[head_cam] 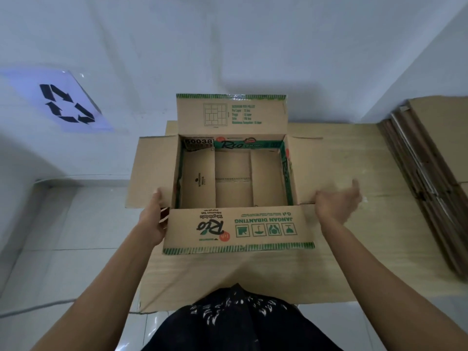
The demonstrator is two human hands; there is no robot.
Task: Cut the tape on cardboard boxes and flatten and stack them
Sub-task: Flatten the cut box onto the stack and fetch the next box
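Note:
A brown cardboard box [234,178] with green print stands upright on a wooden table [354,249], its four top flaps folded outward and its inside empty. My left hand [154,219] grips the box at its near left corner, thumb on the left flap and fingers under the near flap. To the right of the box, my right hand [338,201] hovers blurred beside the right flap with fingers spread, holding nothing. No knife is in sight.
A stack of flattened cardboard boxes [428,168] lies at the table's right end against the wall. A recycling sign [67,103] hangs on the white wall to the left. White tiled floor [63,236] lies left of the table.

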